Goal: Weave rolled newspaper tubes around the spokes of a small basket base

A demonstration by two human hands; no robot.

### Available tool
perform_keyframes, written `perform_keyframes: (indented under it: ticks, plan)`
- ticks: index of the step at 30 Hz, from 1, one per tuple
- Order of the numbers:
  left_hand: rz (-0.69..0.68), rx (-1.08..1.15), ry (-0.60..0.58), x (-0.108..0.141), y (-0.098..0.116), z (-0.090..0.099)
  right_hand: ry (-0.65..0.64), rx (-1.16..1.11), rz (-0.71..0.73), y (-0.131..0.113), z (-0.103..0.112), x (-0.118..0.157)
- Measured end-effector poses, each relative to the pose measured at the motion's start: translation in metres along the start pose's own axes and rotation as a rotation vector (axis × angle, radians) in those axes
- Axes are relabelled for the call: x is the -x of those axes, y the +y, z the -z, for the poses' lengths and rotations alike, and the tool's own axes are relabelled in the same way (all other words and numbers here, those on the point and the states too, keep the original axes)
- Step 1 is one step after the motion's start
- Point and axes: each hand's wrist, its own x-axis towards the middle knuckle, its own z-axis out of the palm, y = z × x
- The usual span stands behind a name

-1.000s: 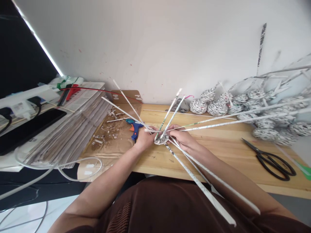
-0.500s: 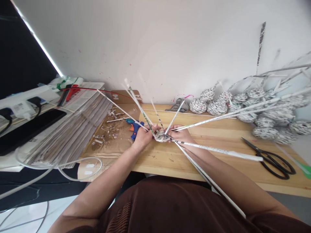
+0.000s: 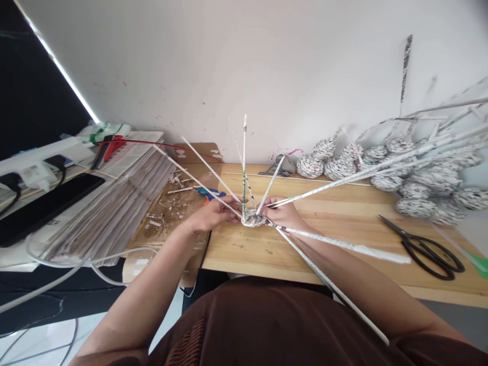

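A small woven paper base (image 3: 253,218) sits low over the wooden table, with several rolled-paper rods fanning out of it. My right hand (image 3: 284,212) is closed around its right edge, thumb and fingers pinching the weave near the long rods. On the other side my left hand (image 3: 215,214) has its fingers stretched out, fingertips beside the base's left edge and behind a slanting rod (image 3: 198,180). Whether those fingertips touch the weave, I cannot tell. One rod (image 3: 244,157) stands nearly upright. Another rod (image 3: 343,292) runs down along my right forearm.
A blue glue gun (image 3: 208,193) lies partly behind my left hand on scrap-strewn cardboard (image 3: 163,234). Stacked newspapers (image 3: 125,198) and a black phone (image 3: 53,206) are at left. Black scissors (image 3: 429,251) lie at right, with several woven paper balls (image 3: 339,166) against the wall.
My left hand has let go of the base's left edge and moved slightly left, its fingers straightening. The rods on that side have spread apart, one swinging upright. My right hand keeps its hold.
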Motion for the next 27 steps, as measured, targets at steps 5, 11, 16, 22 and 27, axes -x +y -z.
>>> perform_keyframes:
  ticks: [5,11,16,22,27]
  plan:
    - [0.099,0.008,0.135,-0.007,-0.013,0.002,-0.062,-0.006,-0.008,-0.005,0.0,0.003]
    - [0.187,0.002,0.128,-0.02,-0.015,0.0,-0.088,0.006,0.007,-0.008,0.002,0.005]
    - [0.128,-0.118,0.02,-0.032,-0.011,-0.008,-0.067,0.084,0.038,-0.006,0.001,0.006]
    - [-0.016,-0.182,0.178,-0.037,-0.022,-0.018,-0.017,0.185,0.1,-0.003,0.003,0.003]
    - [-0.094,-0.263,0.209,-0.035,-0.031,-0.022,-0.002,0.131,0.043,0.0,0.002,0.001]
